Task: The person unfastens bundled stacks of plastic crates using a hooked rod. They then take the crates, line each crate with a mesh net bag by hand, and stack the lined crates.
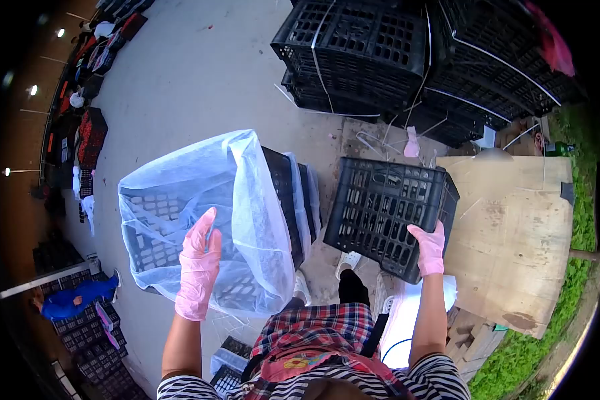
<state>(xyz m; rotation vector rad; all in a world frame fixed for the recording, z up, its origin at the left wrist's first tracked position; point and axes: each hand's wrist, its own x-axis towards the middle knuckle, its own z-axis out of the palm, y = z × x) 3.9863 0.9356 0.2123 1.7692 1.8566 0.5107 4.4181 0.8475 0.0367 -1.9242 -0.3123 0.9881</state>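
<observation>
My left hand (199, 270), in a pink glove, is over the near side of a crate lined with a translucent whitish liner (263, 220). Its fingers are stretched out and it holds nothing; whether it touches the liner I cannot tell. The liner folds over the rim, and the slotted bottom shows through. More black crates with liner edges (305, 200) are stacked under it. My right hand (428, 247), also gloved in pink, grips the right end of an unlined black plastic crate (387, 207). This crate is tilted, slotted face up, above my feet.
Strapped stacks of black crates (360, 53) stand ahead on the right. A wooden board (507, 247) lies to my right, beside green plants (583, 233). White straps (380, 143) litter the concrete floor. Far left, a person in blue (80, 298) is near stacked crates (97, 347).
</observation>
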